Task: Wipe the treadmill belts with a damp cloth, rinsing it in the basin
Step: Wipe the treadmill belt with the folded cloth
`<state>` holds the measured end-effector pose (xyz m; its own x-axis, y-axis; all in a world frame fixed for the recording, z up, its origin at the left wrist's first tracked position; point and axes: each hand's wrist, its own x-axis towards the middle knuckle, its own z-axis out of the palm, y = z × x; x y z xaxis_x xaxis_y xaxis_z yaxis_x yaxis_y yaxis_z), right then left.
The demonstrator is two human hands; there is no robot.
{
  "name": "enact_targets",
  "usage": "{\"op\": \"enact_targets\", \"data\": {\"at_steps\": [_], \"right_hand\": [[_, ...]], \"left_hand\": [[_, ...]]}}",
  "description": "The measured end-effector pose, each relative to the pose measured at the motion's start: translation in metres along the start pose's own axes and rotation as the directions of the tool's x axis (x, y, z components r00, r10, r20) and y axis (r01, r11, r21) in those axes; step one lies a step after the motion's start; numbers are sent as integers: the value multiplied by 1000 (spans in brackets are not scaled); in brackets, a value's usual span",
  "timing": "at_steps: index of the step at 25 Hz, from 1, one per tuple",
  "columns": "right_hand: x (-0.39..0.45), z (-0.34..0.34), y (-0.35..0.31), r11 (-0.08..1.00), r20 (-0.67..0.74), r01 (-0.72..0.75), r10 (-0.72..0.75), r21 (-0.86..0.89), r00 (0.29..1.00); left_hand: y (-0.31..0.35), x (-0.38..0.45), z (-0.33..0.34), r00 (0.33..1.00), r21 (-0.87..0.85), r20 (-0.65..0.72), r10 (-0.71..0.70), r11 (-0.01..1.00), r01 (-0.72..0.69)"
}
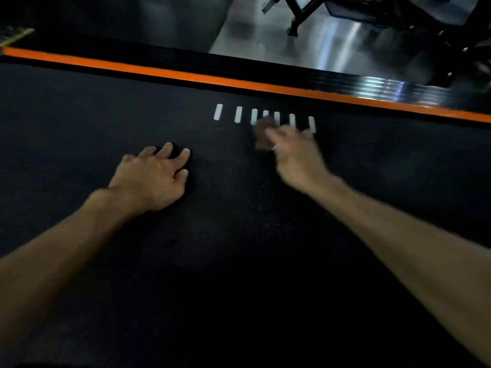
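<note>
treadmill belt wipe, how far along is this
Done: nothing on the black belt reads as clearly wiped; pale specks still lie mid-belt. In hand: the right hand, blurred, holds a brown cloth against the belt at the row of white marks, while the left hand rests flat on the belt. Left: the speckled stretch and any rinsing; no basin is in view.

Dim room; glossy grey floor (332, 38) reflects light beneath what may be black equipment frames (300, 14).
</note>
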<state>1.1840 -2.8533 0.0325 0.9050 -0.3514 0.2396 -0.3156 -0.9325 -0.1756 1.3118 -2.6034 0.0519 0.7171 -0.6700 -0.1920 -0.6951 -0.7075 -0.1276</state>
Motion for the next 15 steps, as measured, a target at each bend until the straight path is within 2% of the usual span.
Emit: {"op": "enact_targets", "data": {"at_steps": [2,4,6,7,8,10,11,13,14,15], "right_hand": [[-56,2,-53,943,50,295,-306,152,951],[-116,-7,-94,822,123,500,-545,272,829],[-134,-13,-93,757,121,602,-643,254,757],[-128,-16,-84,769,95,610,-633,191,768],[-116,-16,-69,830,90,548,-557,110,826],[-94,-21,-26,953,74,303,-302,7,950],[-87,-29,3,985,77,172,-169,-33,983],[-86,-45,47,997,46,-74,75,-34,996],[-93,-49,52,989,33,-149,150,-21,988],[-104,-48,43,986,32,-163,164,-17,986]], "left_hand": [[-3,-1,-6,999,-4,36,22,1000,-22],[-3,-3,-7,999,-3,28,25,1000,-25],[-4,-3,-8,999,12,22,44,999,-44],[-7,-4,-8,998,-3,36,57,998,-57],[-9,-7,-7,996,-31,59,73,997,-71],[-15,-13,-1,991,-92,87,103,991,-95],[-18,-16,2,989,-129,88,119,986,-107],[-20,-20,6,983,-201,86,160,970,-140],[-20,-21,6,980,-215,85,178,964,-156],[-19,-22,6,979,-218,86,187,962,-165]]}}
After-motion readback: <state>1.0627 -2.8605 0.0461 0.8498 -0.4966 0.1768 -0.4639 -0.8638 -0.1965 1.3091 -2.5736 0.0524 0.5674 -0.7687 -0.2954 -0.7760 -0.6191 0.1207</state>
